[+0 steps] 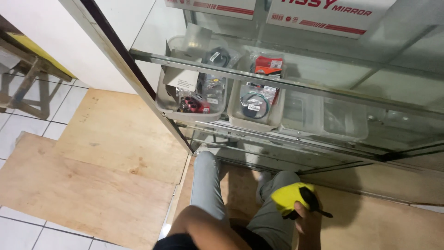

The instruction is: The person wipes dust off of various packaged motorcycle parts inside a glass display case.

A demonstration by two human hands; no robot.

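Beside glass cabinet (pixel 323 92), right hand (pixel 306 217) gripping crumpled yellow cloth (pixel 289 196)

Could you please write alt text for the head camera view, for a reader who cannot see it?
A seated person's right hand grips a yellow cloth and a black tool before a glass cabinet holding plastic bins of packaged parts. Plywood sheets cover the tiled floor.

You've got a glass display case (pixel 323 88) ahead: clear plastic bins (pixel 192 99) of bagged small parts on its shelf, white cartons (pixel 330 14) on top. Plywood sheets (pixel 92 171) over white floor tiles (pixel 27 231); wooden stool (pixel 27 78) far left.
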